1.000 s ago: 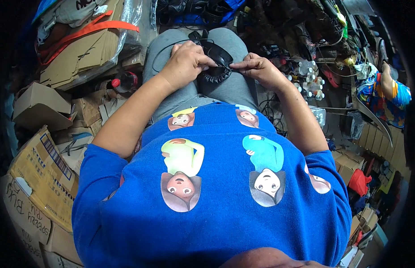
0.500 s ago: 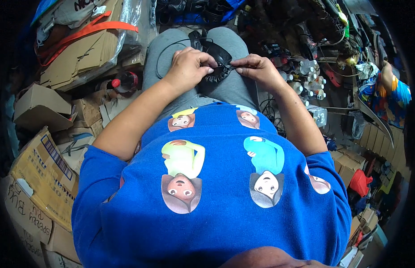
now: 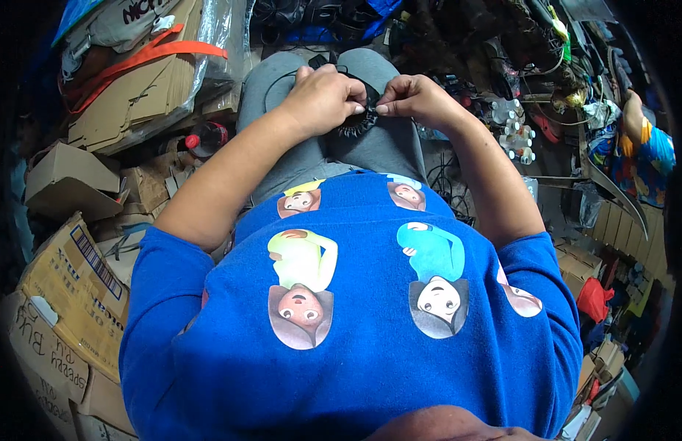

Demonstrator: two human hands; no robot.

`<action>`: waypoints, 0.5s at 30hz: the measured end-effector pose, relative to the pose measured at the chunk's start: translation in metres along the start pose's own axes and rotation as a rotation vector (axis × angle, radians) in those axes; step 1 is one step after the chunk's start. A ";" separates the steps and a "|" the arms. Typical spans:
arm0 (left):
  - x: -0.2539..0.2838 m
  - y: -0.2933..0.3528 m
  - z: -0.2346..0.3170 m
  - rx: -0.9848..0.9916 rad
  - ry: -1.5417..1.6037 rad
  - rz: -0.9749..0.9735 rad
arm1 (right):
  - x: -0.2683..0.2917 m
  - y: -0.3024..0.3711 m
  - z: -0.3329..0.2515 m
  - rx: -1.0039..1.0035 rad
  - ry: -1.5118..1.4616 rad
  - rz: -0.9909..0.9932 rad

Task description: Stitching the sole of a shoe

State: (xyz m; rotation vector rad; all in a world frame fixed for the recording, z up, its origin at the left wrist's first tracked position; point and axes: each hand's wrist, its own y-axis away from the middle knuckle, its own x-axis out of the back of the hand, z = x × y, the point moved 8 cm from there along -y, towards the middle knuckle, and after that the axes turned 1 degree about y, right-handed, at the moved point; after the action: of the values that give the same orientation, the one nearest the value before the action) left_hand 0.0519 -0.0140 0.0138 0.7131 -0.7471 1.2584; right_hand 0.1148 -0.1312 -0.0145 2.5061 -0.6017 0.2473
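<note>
A small black piece [image 3: 359, 127] with a ribbed, gathered lower edge rests over my lap between the thighs; it resembles a shoe upper, though its exact kind is unclear. My left hand [image 3: 320, 99] is closed on its left side, thumb and fingers pinched near the middle. At its right edge, my right hand [image 3: 418, 99] pinches with thumb and forefinger. The two pinches are close together, a short gap apart. Any thread or small tool between the fingertips is too small to make out. A thin black cord curves out to the left of my left hand.
Grey trousers [image 3: 385, 154] cover my lap under the work. To the left are flattened cardboard [image 3: 128, 95], a dark bottle with a red cap [image 3: 207, 140] and an open box [image 3: 73, 180]. Several small bottles [image 3: 519, 140] stand at right. Black shoes [image 3: 341, 22] lie beyond my knees.
Both hands have drawn slightly closer together over the black piece. My left hand has shifted right and turned over it, covering more of it; the right fingers have curled in.
</note>
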 end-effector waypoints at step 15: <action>-0.016 -0.003 -0.003 -0.043 0.261 -0.139 | 0.014 0.053 0.062 -0.087 -0.226 0.205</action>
State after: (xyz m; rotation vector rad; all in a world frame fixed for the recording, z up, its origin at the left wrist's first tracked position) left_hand 0.0527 -0.0203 -0.0011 0.5433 -0.5003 1.1774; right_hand 0.1056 -0.2099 -0.0372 2.4059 -0.9422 0.0109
